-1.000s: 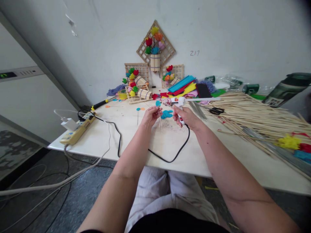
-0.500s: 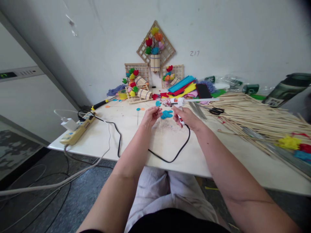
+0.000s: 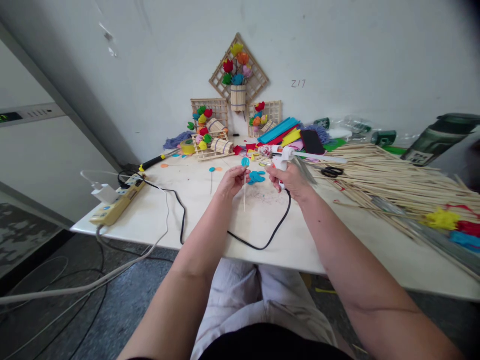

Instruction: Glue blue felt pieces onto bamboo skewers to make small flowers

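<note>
Pinched grip, left hand (image 3: pixel 235 181): thumb and fingertips closed on one thin stick (image 3: pixel 245 197), with a blue disc (image 3: pixel 245 162) at its upper end, just above the fingers. Wrapped grip, right hand (image 3: pixel 290 179): one white hot-glue gun (image 3: pixel 288 154), front end pointing toward the desk's left edge, apart from the disc (its exact tip is hard to make out). Both items: held over the middle of the desk (image 3: pixel 258 220). Between the hands: blue cut pieces (image 3: pixel 257 177). Near the front edge: one black cord (image 3: pixel 259 248), looped. Along the left edge: one power strip (image 3: pixel 108 214). Handling note, by judgement: stick best held still, fingertips clear of the probably hot nozzle, cord slack.
</note>
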A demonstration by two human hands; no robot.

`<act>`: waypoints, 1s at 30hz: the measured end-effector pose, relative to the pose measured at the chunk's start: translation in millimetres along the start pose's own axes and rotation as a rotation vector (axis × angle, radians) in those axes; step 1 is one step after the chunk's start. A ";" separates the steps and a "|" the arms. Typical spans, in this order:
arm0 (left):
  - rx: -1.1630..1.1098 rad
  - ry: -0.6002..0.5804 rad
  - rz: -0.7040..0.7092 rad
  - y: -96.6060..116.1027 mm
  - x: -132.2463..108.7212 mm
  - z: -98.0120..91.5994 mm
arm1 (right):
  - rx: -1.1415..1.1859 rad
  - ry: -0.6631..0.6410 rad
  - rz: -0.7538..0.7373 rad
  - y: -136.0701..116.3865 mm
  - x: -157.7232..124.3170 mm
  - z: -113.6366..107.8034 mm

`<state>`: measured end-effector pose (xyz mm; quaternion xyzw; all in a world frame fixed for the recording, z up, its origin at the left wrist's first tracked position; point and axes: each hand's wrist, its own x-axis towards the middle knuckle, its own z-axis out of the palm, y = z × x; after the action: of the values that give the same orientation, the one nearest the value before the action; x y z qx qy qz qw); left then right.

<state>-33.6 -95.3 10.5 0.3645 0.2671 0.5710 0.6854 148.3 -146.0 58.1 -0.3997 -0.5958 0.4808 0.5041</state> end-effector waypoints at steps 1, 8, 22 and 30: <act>0.009 -0.029 -0.012 -0.5 -0.6 0.7 | 0.009 0.036 -0.009 0.7 0.9 0.8; 0.043 -0.153 -0.107 -3.4 -2.9 7.4 | 0.071 0.241 0.028 7.4 7.6 8.2; 0.129 -0.235 -0.181 -8.7 -4.0 13.1 | 0.120 0.368 -0.002 8.6 13.6 8.1; 0.175 -0.300 -0.240 -10.4 -3.6 14.0 | 0.082 0.314 -0.028 10.3 15.1 2.7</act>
<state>-17.3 -102.4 10.3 0.4693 0.2521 0.3992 0.7463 143.0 -129.6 51.2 -0.4407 -0.4949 0.4293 0.6137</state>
